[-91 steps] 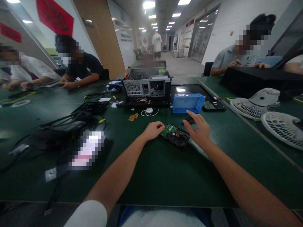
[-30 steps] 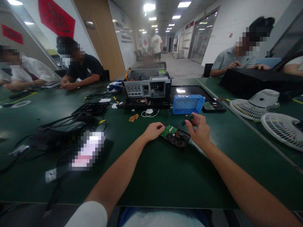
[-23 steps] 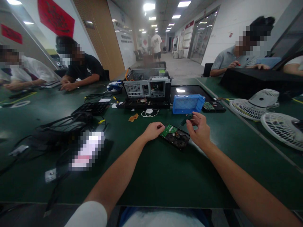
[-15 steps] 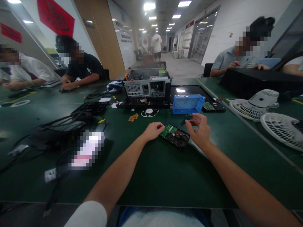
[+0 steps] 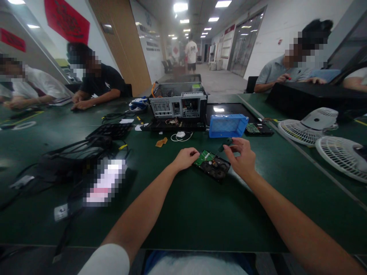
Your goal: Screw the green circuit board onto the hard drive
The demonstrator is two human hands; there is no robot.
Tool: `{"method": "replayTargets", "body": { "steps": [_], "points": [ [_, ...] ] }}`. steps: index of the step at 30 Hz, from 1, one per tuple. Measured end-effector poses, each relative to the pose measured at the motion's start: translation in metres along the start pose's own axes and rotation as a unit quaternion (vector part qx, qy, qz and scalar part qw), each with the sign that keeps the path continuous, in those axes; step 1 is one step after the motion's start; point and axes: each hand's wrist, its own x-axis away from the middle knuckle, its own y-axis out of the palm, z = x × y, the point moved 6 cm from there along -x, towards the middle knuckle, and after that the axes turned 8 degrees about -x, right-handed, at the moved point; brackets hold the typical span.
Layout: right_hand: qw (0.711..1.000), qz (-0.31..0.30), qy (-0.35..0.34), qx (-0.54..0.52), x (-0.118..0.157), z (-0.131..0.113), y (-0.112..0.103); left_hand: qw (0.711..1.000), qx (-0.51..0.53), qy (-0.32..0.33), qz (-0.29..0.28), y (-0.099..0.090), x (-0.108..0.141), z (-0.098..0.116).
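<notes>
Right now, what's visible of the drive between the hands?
The drive is flat, rectangular, dark and seemingly metal, with a green board at its left end. It lies angled, board up, on the table. The left hand seems to touch its left corner; the right hand holds a screwdriver nearby, contact unclear.

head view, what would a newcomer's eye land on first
The opened computer case sits straight ahead on the table. Nearer, the right hand holds a dark screwdriver by a green-boarded hard drive. A bright, blurred rectangle glows at left, and white fan parts lie at right.
</notes>
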Motion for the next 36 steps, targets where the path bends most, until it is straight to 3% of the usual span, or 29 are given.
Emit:
{"method": "replayTargets", "body": {
  "steps": [12,19,26,36],
  "points": [
    [0.997,0.023,-0.068,-0.013,-0.002,-0.006,-0.005,1.0,0.005,0.009,-0.003,-0.003,0.002,0.003],
    [0.996,0.044,-0.072,0.04,-0.001,-0.004,-0.007,1.0,0.014,-0.001,-0.013,-0.002,0.002,0.004],
    [0.991,0.013,-0.12,0.055,-0.004,-0.011,-0.006,1.0,-0.004,0.011,0.0,-0.001,0.001,0.003],
    [0.991,0.035,-0.125,0.04,-0.006,-0.014,-0.011,1.0,-0.006,0.006,0.0,0.001,0.0,0.0]
  ]
}}
